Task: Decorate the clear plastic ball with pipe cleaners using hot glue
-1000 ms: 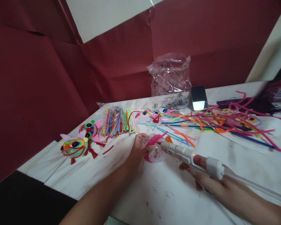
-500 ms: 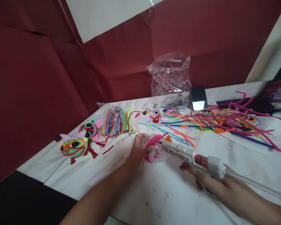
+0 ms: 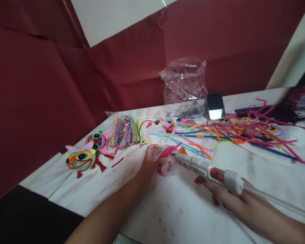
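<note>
My left hand (image 3: 154,161) is closed around a clear round plastic piece (image 3: 175,168) that has pink pipe cleaners (image 3: 167,151) across its top. My right hand (image 3: 226,193) grips a white hot glue gun (image 3: 195,164) with a small orange light lit on its body. A long translucent glue stick (image 3: 274,195) sticks out of the gun's back end. The gun's nozzle points left and is at the pink strands; whether it touches them I cannot tell. Part of the round piece is covered by my left fingers.
Two colourful animal-face crafts with red tassels (image 3: 82,157) sit at the left. Behind lie a bundle of pipe cleaners (image 3: 128,132), a crinkled clear bag (image 3: 185,81) and a phone (image 3: 215,106). A tangle of pink and orange pipe cleaners (image 3: 241,130) spreads across the right.
Very little differs. The glue gun and my right hand have shifted a touch to the left, while my left hand keeps hold of the round piece in the same place.
</note>
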### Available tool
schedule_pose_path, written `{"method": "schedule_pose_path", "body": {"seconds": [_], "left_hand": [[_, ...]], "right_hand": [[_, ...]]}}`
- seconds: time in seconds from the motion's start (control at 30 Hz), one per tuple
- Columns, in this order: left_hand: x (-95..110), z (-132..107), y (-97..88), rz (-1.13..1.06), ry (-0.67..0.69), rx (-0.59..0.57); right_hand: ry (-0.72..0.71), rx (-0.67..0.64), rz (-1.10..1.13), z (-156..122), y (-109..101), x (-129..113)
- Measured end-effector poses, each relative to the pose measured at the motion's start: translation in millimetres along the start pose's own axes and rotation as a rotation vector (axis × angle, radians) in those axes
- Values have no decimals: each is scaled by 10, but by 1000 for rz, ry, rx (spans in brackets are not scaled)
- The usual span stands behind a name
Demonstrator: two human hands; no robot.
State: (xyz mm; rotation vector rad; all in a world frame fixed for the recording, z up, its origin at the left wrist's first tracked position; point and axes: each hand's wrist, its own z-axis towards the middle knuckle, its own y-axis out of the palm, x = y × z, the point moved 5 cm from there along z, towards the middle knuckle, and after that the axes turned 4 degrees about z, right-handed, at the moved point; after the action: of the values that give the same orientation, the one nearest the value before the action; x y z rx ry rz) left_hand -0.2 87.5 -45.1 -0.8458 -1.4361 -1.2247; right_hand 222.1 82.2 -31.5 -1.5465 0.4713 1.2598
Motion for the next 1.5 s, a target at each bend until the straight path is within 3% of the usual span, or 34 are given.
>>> {"method": "schedule_pose_path", "body": {"seconds": [0.97,1.5], "left_hand": [[10,-28,16,-26,-22,14],[33,-31,28,-1,-24,1]], "right_hand": [[-14,13,36,36,25,-135],[-11,40,76,14,24,-73]]}}
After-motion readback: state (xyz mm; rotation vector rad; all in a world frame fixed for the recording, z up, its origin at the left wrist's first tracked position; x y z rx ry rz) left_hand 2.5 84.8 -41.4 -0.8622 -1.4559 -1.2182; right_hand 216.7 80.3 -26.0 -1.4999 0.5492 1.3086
